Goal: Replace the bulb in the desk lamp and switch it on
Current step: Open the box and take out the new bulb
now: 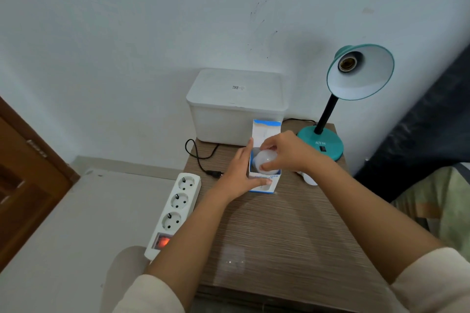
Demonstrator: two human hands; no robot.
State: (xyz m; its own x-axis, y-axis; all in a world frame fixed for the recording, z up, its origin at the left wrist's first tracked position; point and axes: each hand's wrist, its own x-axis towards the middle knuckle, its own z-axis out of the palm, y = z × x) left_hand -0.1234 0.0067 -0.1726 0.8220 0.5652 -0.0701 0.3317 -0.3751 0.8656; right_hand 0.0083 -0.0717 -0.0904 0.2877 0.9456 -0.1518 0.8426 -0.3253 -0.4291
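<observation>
Wood-grain bench (279,231) against white wall (152,33); left hand (239,173) spread around bulb box (265,183), right hand (287,152) pinching white bulb (263,157).

Even, soft daylight-like light, moderately bright, bluish-white cast; source not in view. Wall (152,33) evenly lit, faint soft shadow of lamp shade (361,71) on wall left of it. Arms throw weak diffuse shadows on table (279,236). Small glare patch on table near edge, between arms. Power strip switch (162,240) glows orange. Bulb (264,159) in hands slightly overexposed, detail washed out. Strong wide-angle bending toward frame edges; door (25,185) at left leans. Overall mild softness, compression smear; far right dark area murky.
</observation>
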